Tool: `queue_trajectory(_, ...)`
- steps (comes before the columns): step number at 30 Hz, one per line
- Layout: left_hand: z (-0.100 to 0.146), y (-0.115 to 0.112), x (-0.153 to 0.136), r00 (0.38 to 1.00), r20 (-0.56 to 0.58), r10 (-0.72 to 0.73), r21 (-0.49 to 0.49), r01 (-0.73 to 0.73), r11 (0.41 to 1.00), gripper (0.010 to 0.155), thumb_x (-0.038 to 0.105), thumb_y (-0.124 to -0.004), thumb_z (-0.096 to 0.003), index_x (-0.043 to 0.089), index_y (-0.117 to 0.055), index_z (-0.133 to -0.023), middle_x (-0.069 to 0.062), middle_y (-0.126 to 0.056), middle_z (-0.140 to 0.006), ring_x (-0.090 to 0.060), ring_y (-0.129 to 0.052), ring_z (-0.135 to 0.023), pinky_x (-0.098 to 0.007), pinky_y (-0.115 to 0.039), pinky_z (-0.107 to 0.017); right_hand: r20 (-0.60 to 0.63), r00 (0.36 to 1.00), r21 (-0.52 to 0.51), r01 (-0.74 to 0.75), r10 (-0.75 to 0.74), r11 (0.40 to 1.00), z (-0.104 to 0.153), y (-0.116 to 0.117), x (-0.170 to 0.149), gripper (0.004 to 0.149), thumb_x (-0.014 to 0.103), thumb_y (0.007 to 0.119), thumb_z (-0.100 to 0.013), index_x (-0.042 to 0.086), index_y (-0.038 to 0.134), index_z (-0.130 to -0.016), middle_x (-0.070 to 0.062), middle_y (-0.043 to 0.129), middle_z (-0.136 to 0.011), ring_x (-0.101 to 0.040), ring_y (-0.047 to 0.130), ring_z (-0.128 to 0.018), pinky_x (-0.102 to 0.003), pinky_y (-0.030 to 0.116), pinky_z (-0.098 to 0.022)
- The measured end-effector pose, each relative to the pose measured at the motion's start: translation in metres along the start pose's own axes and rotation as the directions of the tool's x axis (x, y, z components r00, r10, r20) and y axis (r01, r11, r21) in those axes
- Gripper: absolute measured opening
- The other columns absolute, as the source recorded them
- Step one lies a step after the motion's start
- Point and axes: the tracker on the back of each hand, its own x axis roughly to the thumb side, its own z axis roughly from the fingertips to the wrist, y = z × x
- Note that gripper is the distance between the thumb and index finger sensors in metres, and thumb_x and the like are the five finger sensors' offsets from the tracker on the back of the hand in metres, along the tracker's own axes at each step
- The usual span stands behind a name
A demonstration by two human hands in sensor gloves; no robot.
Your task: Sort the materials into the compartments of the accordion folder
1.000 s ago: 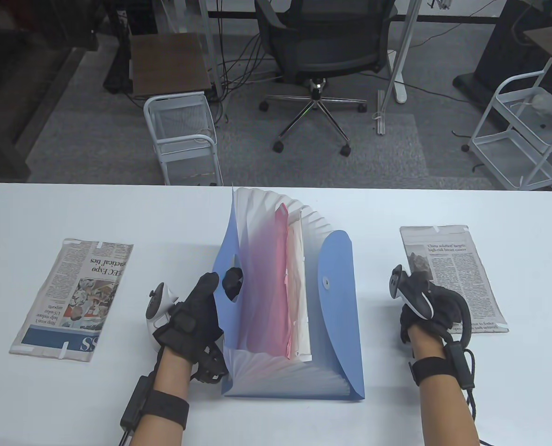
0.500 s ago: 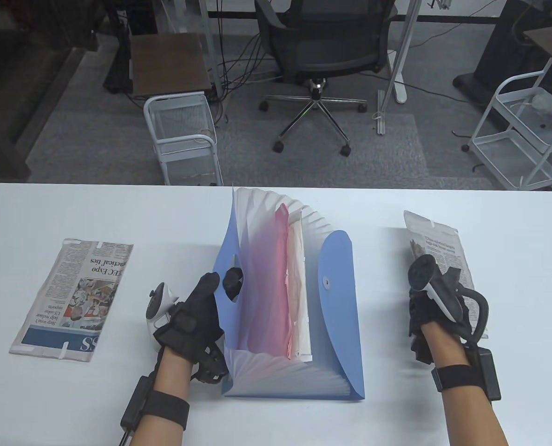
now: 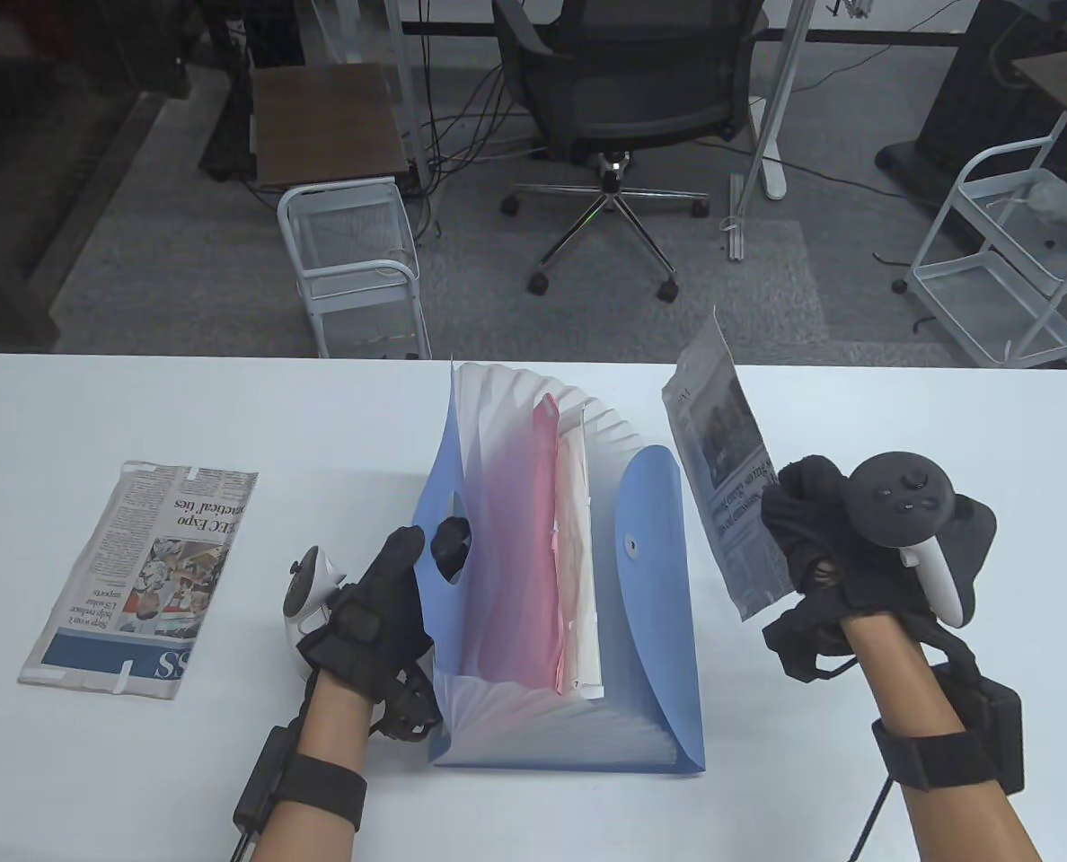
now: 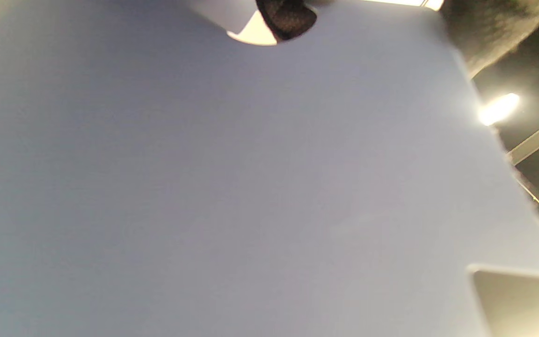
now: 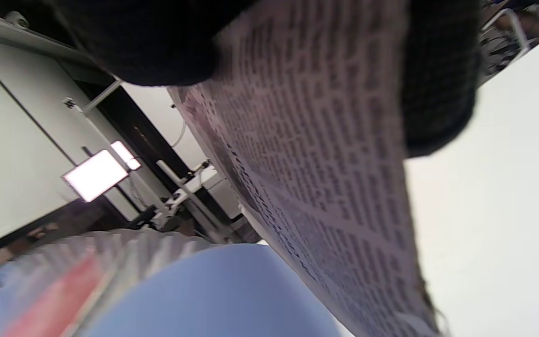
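A blue accordion folder stands fanned open mid-table, with pink and cream papers in its middle pockets. My left hand grips its left cover, a fingertip poking through the cover's cut-out. My right hand holds a folded newspaper upright in the air, just right of the folder's flap; its print fills the right wrist view. A second folded newspaper lies flat on the table at the left.
The white table's far edge runs behind the folder. Beyond it on the floor stand an office chair and two white wire carts.
My right hand has picked the right newspaper up off the table, turned it upright and carried it left toward the folder. The left hand and folder have not moved.
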Motion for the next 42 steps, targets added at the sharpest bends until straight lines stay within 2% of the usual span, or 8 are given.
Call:
queue_trajectory(10, 0.000, 0.000, 0.000, 1.000, 0.002, 0.002, 0.001, -0.002, 1.000, 0.076, 0.071, -0.064, -0.0634, 0.011, -0.053, -0.108, -0.032, 0.004, -0.121, -0.060, 0.004, -0.102, -0.073, -0.017, -0.061, 0.218, 0.961, 0.022, 0.168, -0.169, 0.986, 0.035, -0.052, 0.065, 0.038, 0.037, 0.084, -0.055, 0.018, 0.073, -0.086, -0.015, 0.092, -0.084, -0.029, 0.112, -0.036, -0.032, 0.096, -0.018)
queue_trajectory(16, 0.000, 0.000, 0.000, 1.000, 0.002, 0.003, 0.003, -0.003, 1.000, 0.076, 0.071, -0.064, -0.0634, 0.011, -0.053, -0.108, -0.032, 0.004, -0.121, -0.060, 0.004, -0.102, -0.073, -0.017, -0.061, 0.216, 0.907, 0.186, 0.325, -0.361, 0.927, 0.048, -0.061, 0.089, 0.039, 0.037, 0.084, -0.056, 0.017, 0.073, -0.087, -0.015, 0.093, -0.083, -0.028, 0.112, -0.033, -0.031, 0.095, -0.016)
queue_trajectory(24, 0.000, 0.000, 0.000, 1.000, 0.002, 0.003, 0.002, -0.003, 1.000, 0.076, 0.071, -0.064, -0.0633, 0.011, -0.053, -0.108, -0.032, 0.004, -0.121, -0.060, 0.004, -0.102, -0.073, -0.016, -0.061, 0.125, 0.836, 0.373, 0.459, -0.534, 0.806, 0.047, -0.043, 0.107, 0.039, 0.036, 0.083, -0.057, 0.016, 0.072, -0.088, -0.016, 0.093, -0.083, -0.028, 0.112, -0.032, -0.030, 0.096, -0.015)
queue_trajectory(31, 0.001, 0.000, 0.000, 1.000, 0.005, 0.010, 0.003, -0.010, 1.000, 0.076, 0.071, -0.064, -0.0633, 0.011, -0.053, -0.108, -0.032, 0.004, -0.121, -0.060, 0.004, -0.102, -0.073, -0.016, -0.061, 0.095, 0.828, 0.417, 0.471, -0.552, 0.777, 0.044, -0.024, 0.121, 0.039, 0.036, 0.083, -0.057, 0.015, 0.072, -0.088, -0.016, 0.093, -0.082, -0.027, 0.112, -0.032, -0.029, 0.096, -0.015)
queue_trajectory(42, 0.001, 0.000, 0.000, 1.000, 0.004, 0.012, 0.000, -0.012, 1.000, 0.076, 0.071, -0.064, -0.0634, 0.011, -0.053, -0.108, -0.032, 0.004, -0.121, -0.059, 0.004, -0.102, -0.073, -0.016, -0.061, 0.008, 0.859, 0.403, 0.465, -0.512, 0.788, 0.024, 0.003, 0.130, 0.039, 0.035, 0.082, -0.058, 0.014, 0.071, -0.089, -0.017, 0.092, -0.083, -0.028, 0.112, -0.032, -0.029, 0.096, -0.014)
